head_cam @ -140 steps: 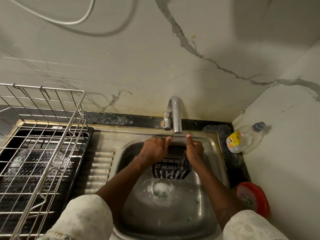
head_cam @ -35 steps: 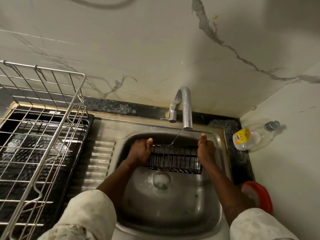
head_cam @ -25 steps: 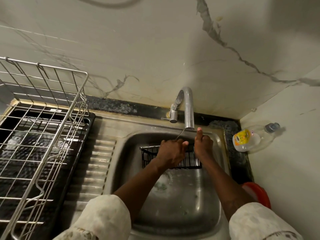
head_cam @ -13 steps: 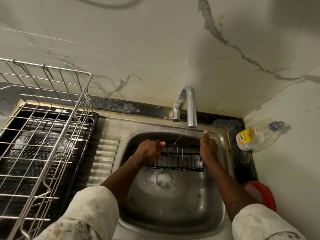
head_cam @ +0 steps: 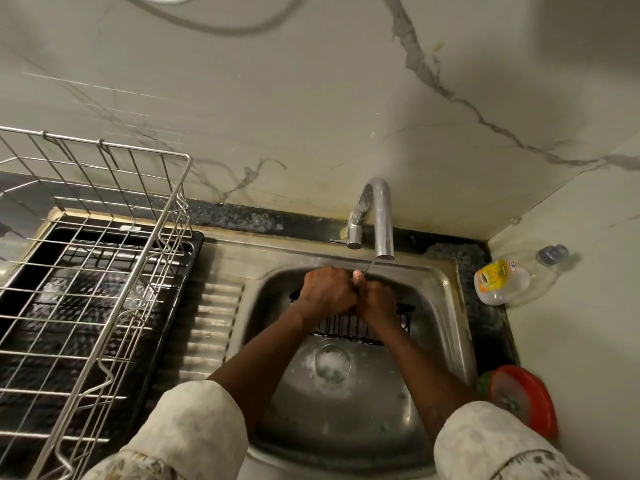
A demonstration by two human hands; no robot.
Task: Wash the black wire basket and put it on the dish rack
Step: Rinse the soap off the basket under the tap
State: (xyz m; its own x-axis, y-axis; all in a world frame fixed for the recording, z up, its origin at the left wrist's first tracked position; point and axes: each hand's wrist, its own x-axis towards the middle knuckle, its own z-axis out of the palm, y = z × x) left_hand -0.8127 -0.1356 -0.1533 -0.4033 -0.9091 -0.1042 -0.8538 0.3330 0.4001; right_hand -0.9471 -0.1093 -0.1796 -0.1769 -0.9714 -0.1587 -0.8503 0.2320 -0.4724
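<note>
Since half a second ago the left hand (head_cam: 327,294) has slid from the basket's left end to its middle and the right hand (head_cam: 375,301) has come in from the right end, so the two now touch. Both hands' fingers (head_cam: 357,276) curl over the top rim of the black wire basket (head_cam: 349,327) and hold it, one fingertip sticking up between the hands. The basket hangs under the fingers inside the sink (head_cam: 450,306), its bars showing below the wrists and its ends at either side. Just beyond the fingers a thin stream of water (head_cam: 367,266) slants down from the tap (head_cam: 381,216). Below the fingers, nearer the person, lies the foamy drain (head_cam: 330,363). Well left of the fingers stands the dish rack (head_cam: 93,289). To their right, on the tabletop, lies a clear bottle (head_cam: 509,282) with a yellow label, and nearer the person a red lid (head_cam: 523,407).
</note>
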